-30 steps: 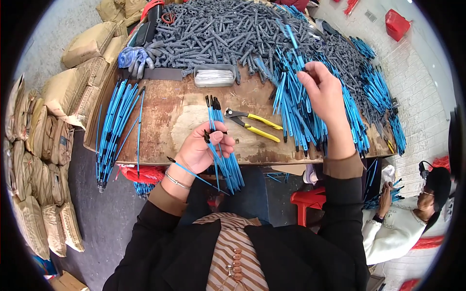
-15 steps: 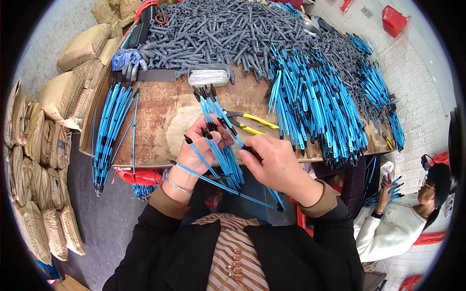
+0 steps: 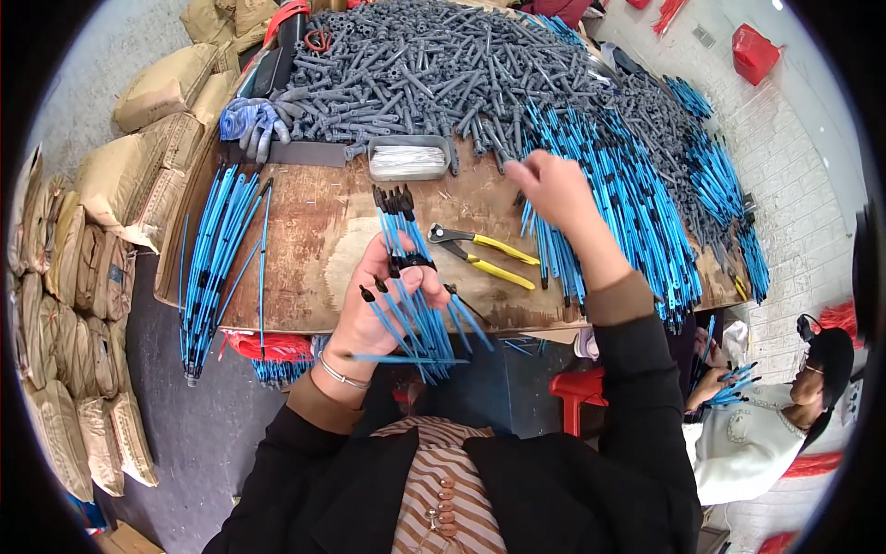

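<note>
On a scuffed wooden worktop [image 3: 295, 245], thin white strips [image 3: 407, 159] are held in a grey rectangular plastic tray [image 3: 411, 174]. Blue black-tipped rods [image 3: 420, 325] are clamped in the left hand [image 3: 360, 303] near the front edge; the right hand [image 3: 559, 190] is held apart beside heaped blue rods [image 3: 637, 217], its grip unclear.

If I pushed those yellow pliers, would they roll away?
Probably not: the pliers lie flat with their handles spread, so they'd likely slide. Their dark metal head may make that end feel heavier. If lifted by one handle, the other might swing, as they seem joined at a pivot.
</note>
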Action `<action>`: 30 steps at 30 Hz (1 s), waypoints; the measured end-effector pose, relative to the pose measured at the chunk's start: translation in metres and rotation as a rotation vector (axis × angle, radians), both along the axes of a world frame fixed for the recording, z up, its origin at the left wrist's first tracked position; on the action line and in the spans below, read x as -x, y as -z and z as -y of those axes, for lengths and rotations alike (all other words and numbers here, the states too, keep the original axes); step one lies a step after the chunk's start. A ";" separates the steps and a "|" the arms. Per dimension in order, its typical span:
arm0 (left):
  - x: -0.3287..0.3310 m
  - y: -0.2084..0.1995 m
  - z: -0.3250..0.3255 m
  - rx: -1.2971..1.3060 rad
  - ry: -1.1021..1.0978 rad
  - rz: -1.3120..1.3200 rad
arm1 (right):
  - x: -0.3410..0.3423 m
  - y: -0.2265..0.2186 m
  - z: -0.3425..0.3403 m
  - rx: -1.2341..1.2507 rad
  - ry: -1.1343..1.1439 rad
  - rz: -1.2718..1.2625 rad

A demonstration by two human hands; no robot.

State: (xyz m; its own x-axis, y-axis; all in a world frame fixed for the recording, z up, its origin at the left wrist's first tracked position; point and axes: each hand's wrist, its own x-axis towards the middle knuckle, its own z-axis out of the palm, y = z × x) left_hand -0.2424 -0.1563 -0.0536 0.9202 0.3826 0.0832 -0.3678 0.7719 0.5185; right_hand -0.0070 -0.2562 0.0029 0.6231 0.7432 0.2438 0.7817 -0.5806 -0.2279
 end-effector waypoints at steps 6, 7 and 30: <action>0.033 0.003 -0.011 -0.125 0.068 0.106 | -0.092 0.049 -0.032 0.229 0.387 0.383; 0.045 0.001 -0.017 -0.127 0.274 0.146 | -0.095 0.053 -0.035 0.294 0.400 0.354; 0.006 0.024 -0.016 -0.081 0.154 0.099 | 0.134 -0.014 0.046 -0.087 -0.601 -0.422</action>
